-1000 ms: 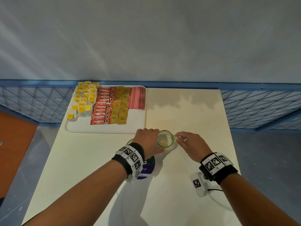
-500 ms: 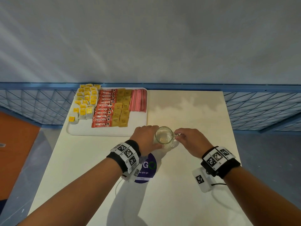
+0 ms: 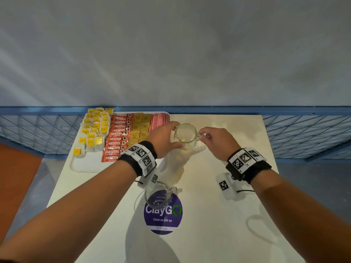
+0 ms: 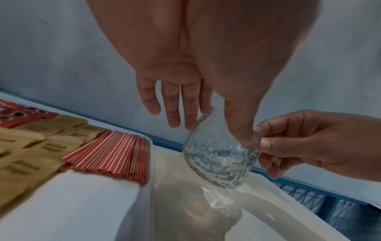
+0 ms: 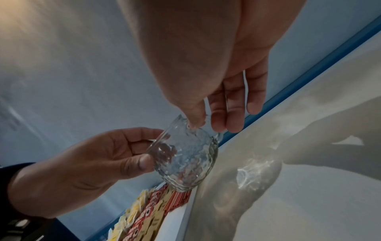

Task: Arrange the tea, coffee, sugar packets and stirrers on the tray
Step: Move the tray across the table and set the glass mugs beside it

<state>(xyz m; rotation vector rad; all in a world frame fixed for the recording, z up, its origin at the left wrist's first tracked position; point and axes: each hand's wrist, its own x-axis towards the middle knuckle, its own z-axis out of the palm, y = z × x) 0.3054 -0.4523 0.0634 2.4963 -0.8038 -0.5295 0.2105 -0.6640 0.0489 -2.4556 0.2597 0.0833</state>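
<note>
A white tray [image 3: 85, 165] at the table's far left holds yellow-tagged tea bags [image 3: 95, 130], red coffee sticks [image 3: 116, 138], brown sugar packets [image 3: 139, 130] and red-striped stirrers [image 3: 159, 120]. Just right of the tray, a clear textured glass mug [image 3: 185, 136] hangs tilted above the table. My left hand [image 3: 168, 138] grips its body between thumb and fingers. My right hand [image 3: 205, 134] pinches its handle. The left wrist view shows the mug [image 4: 220, 156] beside the stirrers [image 4: 115, 151]. In the right wrist view the mug [image 5: 185, 159] hangs over the tray's edge.
A second clear glass mug [image 3: 158, 195] stands on a purple round sticker [image 3: 163, 215] near the table's middle front. A blue mesh railing [image 3: 303, 133] runs behind the cream table [image 3: 218, 224], with a grey wall beyond it.
Both hands have carried the glass mug away from the purple sticker, up and toward the far side beside the tray. The second mug on the sticker has come into view.
</note>
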